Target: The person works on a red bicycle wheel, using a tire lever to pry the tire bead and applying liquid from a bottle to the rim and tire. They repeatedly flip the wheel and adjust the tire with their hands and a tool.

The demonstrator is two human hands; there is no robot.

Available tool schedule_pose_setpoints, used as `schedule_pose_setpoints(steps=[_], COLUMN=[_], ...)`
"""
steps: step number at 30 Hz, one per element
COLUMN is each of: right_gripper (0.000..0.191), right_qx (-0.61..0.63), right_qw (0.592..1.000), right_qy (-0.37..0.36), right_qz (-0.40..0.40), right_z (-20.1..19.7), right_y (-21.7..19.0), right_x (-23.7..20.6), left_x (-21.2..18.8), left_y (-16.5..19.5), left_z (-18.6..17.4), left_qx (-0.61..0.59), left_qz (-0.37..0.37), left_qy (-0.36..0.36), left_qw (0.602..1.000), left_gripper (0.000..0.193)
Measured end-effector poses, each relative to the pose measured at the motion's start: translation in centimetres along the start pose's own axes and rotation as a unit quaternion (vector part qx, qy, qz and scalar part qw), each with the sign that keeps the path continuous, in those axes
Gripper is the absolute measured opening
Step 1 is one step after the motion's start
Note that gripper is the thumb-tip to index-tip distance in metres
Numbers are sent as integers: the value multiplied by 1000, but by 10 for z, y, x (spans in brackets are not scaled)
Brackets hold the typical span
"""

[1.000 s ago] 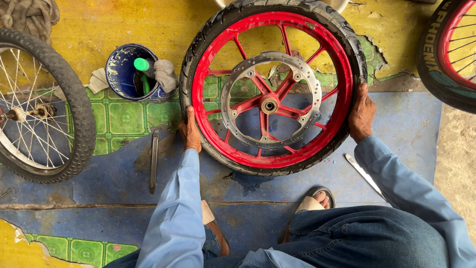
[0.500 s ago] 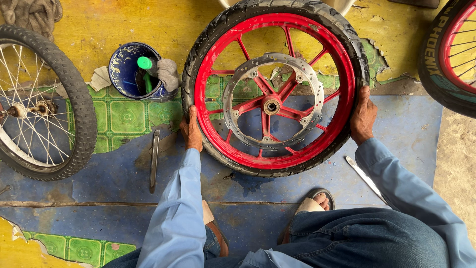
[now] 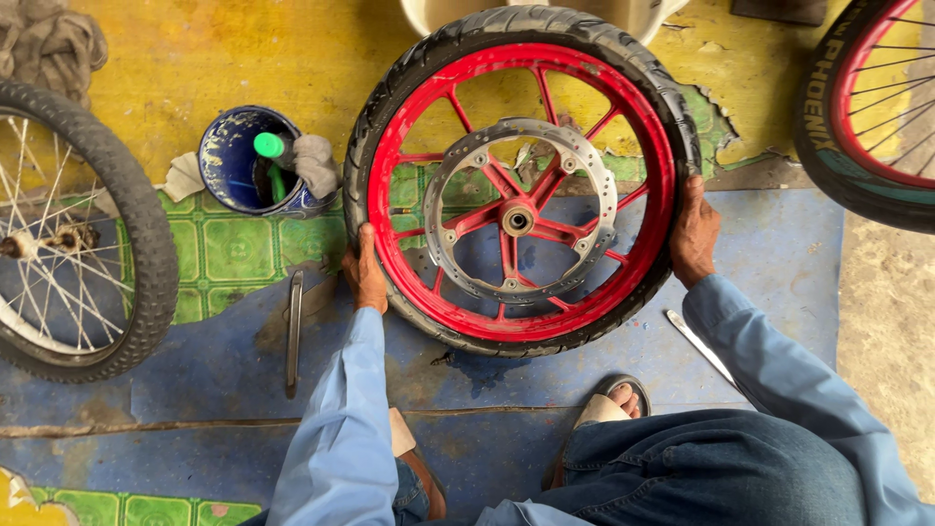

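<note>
A motorcycle wheel with a black tyre (image 3: 623,58), red cast spokes and a silver brake disc (image 3: 521,209) stands in front of me on a blue mat (image 3: 195,370). My left hand (image 3: 366,273) grips the tyre's lower left side. My right hand (image 3: 695,234) grips its right side. Both arms are in light blue sleeves.
A spoked wheel with a black tyre (image 3: 146,244) stands at the left. Another wheel with a red rim (image 3: 857,127) is at the top right. A blue tin (image 3: 239,161) holds a green-handled tool and a rag. Two metal tyre levers, one (image 3: 293,331) on the left and another (image 3: 701,346) on the right, lie on the mat. A white bucket (image 3: 438,15) stands behind.
The wheel has turned slightly between my hands, with the spokes and disc rotated a little. Both hands stay on the tyre.
</note>
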State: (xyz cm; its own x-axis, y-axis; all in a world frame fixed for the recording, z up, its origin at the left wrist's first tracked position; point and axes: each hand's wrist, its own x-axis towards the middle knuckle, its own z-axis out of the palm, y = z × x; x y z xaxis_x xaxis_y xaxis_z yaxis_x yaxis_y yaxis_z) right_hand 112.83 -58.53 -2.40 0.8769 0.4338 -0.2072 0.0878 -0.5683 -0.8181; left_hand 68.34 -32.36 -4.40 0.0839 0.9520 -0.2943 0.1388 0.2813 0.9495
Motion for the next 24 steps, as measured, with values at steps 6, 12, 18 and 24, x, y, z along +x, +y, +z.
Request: schedule_pose_setpoints(steps=[6, 12, 18, 24], right_gripper=[91, 93, 89, 66], right_qx=[-27, -40, -48, 103], right_qw=[1000, 999, 999, 989], right_qy=[9, -3, -2, -17], right_qz=[-9, 12, 5, -105], right_z=[0, -1, -4, 1], right_y=[0, -9, -15, 11], right_x=[0, -1, -5, 5], left_x=[-1, -3, -3, 3], left_y=[1, 4, 6, 6], left_z=[0, 2, 2, -2], left_qx=[-1, 30, 6, 88], left_qz=[-14, -17, -14, -39], left_qy=[6, 14, 3, -11], left_qw=[1000, 999, 1000, 995], left_gripper=[76, 76, 76, 74])
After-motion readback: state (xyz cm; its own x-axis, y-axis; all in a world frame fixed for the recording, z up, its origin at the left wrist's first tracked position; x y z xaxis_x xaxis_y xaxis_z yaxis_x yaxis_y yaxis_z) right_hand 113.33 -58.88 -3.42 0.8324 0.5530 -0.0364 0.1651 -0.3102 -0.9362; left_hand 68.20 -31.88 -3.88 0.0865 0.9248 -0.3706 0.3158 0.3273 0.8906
